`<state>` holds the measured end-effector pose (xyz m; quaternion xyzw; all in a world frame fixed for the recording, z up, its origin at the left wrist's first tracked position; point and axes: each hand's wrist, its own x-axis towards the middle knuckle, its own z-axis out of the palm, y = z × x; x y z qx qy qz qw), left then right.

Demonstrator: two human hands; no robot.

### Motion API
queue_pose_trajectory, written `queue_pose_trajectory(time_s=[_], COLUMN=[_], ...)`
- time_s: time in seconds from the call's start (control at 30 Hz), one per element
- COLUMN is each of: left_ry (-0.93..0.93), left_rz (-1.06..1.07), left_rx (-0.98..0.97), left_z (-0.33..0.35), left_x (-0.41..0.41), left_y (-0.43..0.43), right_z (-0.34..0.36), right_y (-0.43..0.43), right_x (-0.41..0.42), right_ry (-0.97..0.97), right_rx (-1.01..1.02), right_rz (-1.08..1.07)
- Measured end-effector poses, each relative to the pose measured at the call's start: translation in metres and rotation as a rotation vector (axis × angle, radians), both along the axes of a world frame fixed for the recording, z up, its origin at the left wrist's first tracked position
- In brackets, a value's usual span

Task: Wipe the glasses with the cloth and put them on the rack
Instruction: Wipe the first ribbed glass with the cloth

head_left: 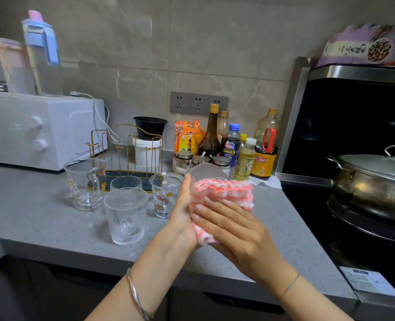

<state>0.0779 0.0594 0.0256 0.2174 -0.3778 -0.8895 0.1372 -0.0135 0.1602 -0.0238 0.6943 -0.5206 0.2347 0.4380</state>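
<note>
A ribbed glass [205,173] lies on its side in the air, wrapped in a pink-and-white cloth [224,193]. My left hand [182,212] holds the glass from the left, and my right hand [233,228] presses the cloth around it with fingers spread. On the grey counter stand a tall ribbed glass [125,216], a smaller ribbed glass [126,183], a handled glass mug [86,183] and a clear cartoon-print cup [165,195]. Behind them stands a gold wire rack [127,149] with nothing hung on it.
A white microwave [36,130] sits at the back left. Sauce and oil bottles [238,144] and spice jars crowd the back behind my hands. A black bowl on a white tub [149,137] stands behind the rack. At right, a pot [372,181] sits on the stove.
</note>
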Motion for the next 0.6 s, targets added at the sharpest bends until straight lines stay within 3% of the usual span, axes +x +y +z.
queue_pose_trajectory(time_s=[0.07,0.17,0.4,0.47,0.6], left_ry=[0.03,0.107,0.158,0.204,0.199], left_rz=[0.053,-0.028,-0.026,-0.009,0.01], left_rx=[-0.023,0.084,0.081,0.042,-0.173], left_z=[-0.003,-0.004,-0.009,-0.013,-0.025], left_x=[-0.002,-0.003,-0.012,-0.014,-0.014], left_y=[0.002,0.004,-0.009,-0.013,-0.019], right_z=[0.005,0.012,0.0,-0.004,0.021], right_y=[0.001,0.004,0.011,0.013,0.019], right_x=[-0.002,-0.004,-0.009,-0.007,0.005], right_ry=[0.043,0.055,-0.198,-0.424,-1.146], right_rx=[0.005,-0.019,-0.096,-0.089,-0.244], right_rz=[-0.015,-0.055,0.0,0.1,0.165])
